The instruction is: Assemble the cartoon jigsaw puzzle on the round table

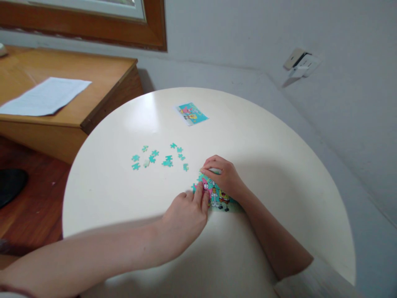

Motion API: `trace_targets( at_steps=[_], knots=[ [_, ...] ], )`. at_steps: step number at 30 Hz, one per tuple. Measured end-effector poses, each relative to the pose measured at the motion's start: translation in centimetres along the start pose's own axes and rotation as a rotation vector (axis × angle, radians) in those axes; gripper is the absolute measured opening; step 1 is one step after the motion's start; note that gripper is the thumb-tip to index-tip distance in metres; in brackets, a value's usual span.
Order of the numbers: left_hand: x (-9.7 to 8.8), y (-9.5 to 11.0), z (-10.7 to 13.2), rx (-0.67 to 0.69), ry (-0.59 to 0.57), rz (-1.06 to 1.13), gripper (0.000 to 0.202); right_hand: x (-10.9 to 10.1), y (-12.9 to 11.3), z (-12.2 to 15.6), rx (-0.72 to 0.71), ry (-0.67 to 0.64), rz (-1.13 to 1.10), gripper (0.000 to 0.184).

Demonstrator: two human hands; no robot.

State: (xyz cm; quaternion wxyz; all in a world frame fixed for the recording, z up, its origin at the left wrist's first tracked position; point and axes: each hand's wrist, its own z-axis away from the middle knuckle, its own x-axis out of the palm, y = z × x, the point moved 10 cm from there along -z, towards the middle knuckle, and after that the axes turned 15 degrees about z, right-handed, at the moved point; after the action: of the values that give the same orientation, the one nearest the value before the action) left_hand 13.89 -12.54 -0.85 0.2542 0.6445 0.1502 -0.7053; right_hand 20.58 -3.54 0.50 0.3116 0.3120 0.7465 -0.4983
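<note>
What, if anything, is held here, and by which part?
The left hand grips nothing visibly; its fingers rest on the puzzle. Whether the right hand, at the puzzle's far side, pinches anything cannot be told.

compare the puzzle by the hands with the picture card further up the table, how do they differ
The puzzle has knobbly, unfinished edging on its left, while the picture card has straight edges. The left hand and right hand cover parts of the puzzle; the card lies apart, uncovered. The puzzle looks larger in this view than the card. Both show cartoon figures on teal and lie on the white table.
</note>
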Motion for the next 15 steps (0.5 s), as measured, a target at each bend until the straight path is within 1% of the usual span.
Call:
trace_targets(
  at_steps=[12, 15],
  knots=[
    [0.24, -0.08, -0.02, -0.004, -0.008, 0.009, 0.043, 0.01, -0.58, -0.1, -0.023, 0.016, 0.026, 0.009],
    [0.29, -0.03, 0.04, 0.002, -0.01, -0.005, 0.043, -0.2, -0.04, -0.13, 0.025, 0.039, 0.002, 0.006]
  ],
)
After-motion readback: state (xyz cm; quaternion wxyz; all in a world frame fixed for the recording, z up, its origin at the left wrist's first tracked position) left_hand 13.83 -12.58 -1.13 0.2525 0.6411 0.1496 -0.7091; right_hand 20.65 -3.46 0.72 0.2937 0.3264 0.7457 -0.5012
